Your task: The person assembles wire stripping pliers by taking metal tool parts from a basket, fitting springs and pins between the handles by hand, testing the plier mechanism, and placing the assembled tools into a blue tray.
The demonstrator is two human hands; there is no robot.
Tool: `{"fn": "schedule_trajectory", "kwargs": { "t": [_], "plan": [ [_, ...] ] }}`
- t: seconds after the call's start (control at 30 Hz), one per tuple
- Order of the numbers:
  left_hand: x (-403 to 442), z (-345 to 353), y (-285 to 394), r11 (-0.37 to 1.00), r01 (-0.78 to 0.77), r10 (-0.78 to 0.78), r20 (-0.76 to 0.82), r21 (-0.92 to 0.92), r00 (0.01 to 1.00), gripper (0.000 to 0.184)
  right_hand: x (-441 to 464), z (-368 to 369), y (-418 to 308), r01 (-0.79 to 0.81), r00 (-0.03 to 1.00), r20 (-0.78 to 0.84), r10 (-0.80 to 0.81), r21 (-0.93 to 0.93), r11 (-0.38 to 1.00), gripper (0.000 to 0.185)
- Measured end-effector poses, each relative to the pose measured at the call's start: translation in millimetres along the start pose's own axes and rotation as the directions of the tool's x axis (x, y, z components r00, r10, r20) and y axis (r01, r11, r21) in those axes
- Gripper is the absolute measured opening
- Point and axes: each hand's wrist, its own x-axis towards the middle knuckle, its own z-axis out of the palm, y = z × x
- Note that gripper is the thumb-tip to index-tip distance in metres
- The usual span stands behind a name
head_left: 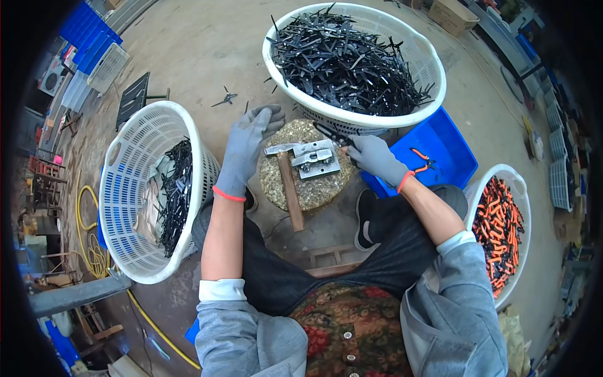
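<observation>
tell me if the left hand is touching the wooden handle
Apart: the head view shows the speckled block between the left hand and the wooden handle.

We're in a workshop: bare greyish concrete floor point(201, 60) underfoot, stacked blue plastic crates point(91, 38), a big white plastic basket point(422, 60) heaped with thin black pieces point(352, 69), a silver metal fixture point(318, 164) on a round speckled block point(323, 193)!

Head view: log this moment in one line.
left hand: gloved, hold unclear | right hand: gripping black tool part near metal fixture | hammer: lying on round stone block | orange-handled pliers: in blue tray
</observation>
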Motion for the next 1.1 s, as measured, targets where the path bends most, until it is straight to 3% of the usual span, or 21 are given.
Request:
{"fn": "schedule_trajectory", "kwargs": {
  "t": [0.07, 0.1, 0.13, 0.3, 0.37, 0.4, 0.47, 0.53, 0.6, 0.63, 0.67, 0.8, 0.83, 0.9, 0.93, 0.97, 1.0, 1.03, 1.07, 1.1],
  "plan": [
    [1.8, -1.8, -4.0, 1.0, -0.004, 0.003, 0.019, 0.02, 1.0, 0.045, 6.7, -25.1, -19.7, -0.264, 0.949, 0.283, 0.14, 0.468, 0.844, 0.026],
    [2.5, -2.2, -4.8, 0.999, -0.003, 0.002, 0.033, 0.037, 0.999, 0.046, 7.4, -31.4, -28.6, -0.416, 0.889, 0.433, 0.149, 0.629, 0.657, 0.027],
    [2.8, -1.7, -5.1, 0.999, 0.018, -0.02, 0.055, 0.034, 0.998, 0.046, 5.8, -31.0, -32.1, -0.448, 0.881, 0.457, 0.124, 0.72, 0.53, 0.025],
    [0.4, 10.4, -5.8, 0.988, 0.147, -0.135, 0.195, -0.047, 0.971, 0.047, 6.6, -30.2, -50.1, -0.397, 0.892, 0.451, -0.035, 0.816, 0.42, 0.026],
    [-5.5, 14.9, -6.0, 0.982, 0.131, -0.09, 0.278, -0.134, 0.956, 0.047, 6.6, -29.4, -54.9, -0.398, 0.888, 0.452, -0.084, 0.847, 0.353, 0.025],
    [-7.4, 17.6, -5.9, 0.976, 0.125, -0.064, 0.317, -0.176, 0.946, 0.046, 7.2, -29.1, -56.6, -0.391, 0.887, 0.451, -0.096, 0.846, 0.362, 0.025],
    [-7.8, 23.4, -6.6, 0.997, -0.036, 0.008, 0.399, 0.064, 0.917, 0.045, 8.8, -28.6, -59.7, -0.377, 0.884, 0.451, -0.126, 0.844, 0.381, 0.026],
    [-13.1, 30.6, -2.3, 0.983, -0.092, 0.024, 0.382, 0.16, 0.924, 0.043, 10.7, -20.9, -59.9, -0.315, 0.903, 0.406, -0.141, 0.848, 0.427, 0.025],
    [-16.9, 31.1, -2.6, 0.995, -0.087, 0.072, 0.292, 0.041, 0.954, 0.038, 19.1, -20.6, -66.5, -0.311, 0.887, 0.438, -0.146, 0.8, 0.513, 0.028],
    [-14.9, 23.9, -7.7, 0.991, -0.118, 0.129, 0.255, -0.058, 0.958, 0.035, 27.7, -21.0, -68.3, -0.216, 0.907, 0.406, -0.117, 0.683, 0.697, 0.032],
    [-14.9, 13.7, -4.5, 0.985, -0.17, 0.175, 0.195, -0.044, 0.965, 0.033, 35.4, -9.6, -61.3, -0.161, 0.913, 0.381, -0.15, 0.67, 0.725, 0.034],
    [-38.3, -73.3, 25.9, 0.937, -0.305, 0.325, -0.104, 0.169, 0.94, 0.03, 51.0, 1.9, -50.6, -0.147, 0.964, 0.264, -0.029, 0.621, 0.77, 0.03],
    [-47.9, -103.9, 26.4, 0.943, -0.251, 0.289, -0.165, 0.219, 0.943, 0.027, 48.8, -0.7, -53.2, -0.145, 0.969, 0.246, -0.007, 0.596, 0.789, 0.029],
    [-76.5, -167.9, 23.6, 0.742, -0.065, 0.326, -0.275, 0.667, 0.905, 0.028, 43.0, -4.8, -62.0, -0.086, 0.97, 0.234, -0.065, 0.582, 0.809, 0.028],
    [-82.1, -220.7, -10.3, 0.527, -0.123, 0.499, -0.188, 0.841, 0.846, 0.026, 39.8, -5.5, -65.3, -0.058, 0.97, 0.227, -0.091, 0.575, 0.816, 0.027],
    [-102.0, -255.2, -24.4, 0.361, 0.039, 0.441, -0.207, 0.932, 0.873, 0.025, 36.8, -4.7, -68.0, -0.06, 0.96, 0.263, -0.093, 0.52, 0.852, 0.026],
    [-120.2, -300.6, -56.8, 0.291, 0.226, 0.297, -0.312, 0.93, 0.903, 0.026, 34.1, -4.4, -70.0, -0.06, 0.95, 0.298, -0.091, 0.461, 0.886, 0.025],
    [-144.9, -328.2, -77.4, 0.077, 0.42, 0.183, -0.427, 0.904, 0.886, 0.027, 32.0, -4.3, -71.1, -0.056, 0.939, 0.332, -0.087, 0.398, 0.916, 0.025],
    [-165.2, -357.9, -99.0, -0.124, 0.481, 0.055, -0.478, 0.868, 0.877, 0.026, 30.4, 1.4, -66.9, 0.006, 0.946, 0.299, -0.128, 0.379, 0.925, 0.025],
    [-189.4, -369.0, -112.4, -0.079, 0.532, 0.052, -0.53, 0.843, 0.847, 0.026, 30.5, 2.4, -67.2, -0.008, 0.941, 0.313, -0.127, 0.395, 0.919, 0.025]
  ]
}}
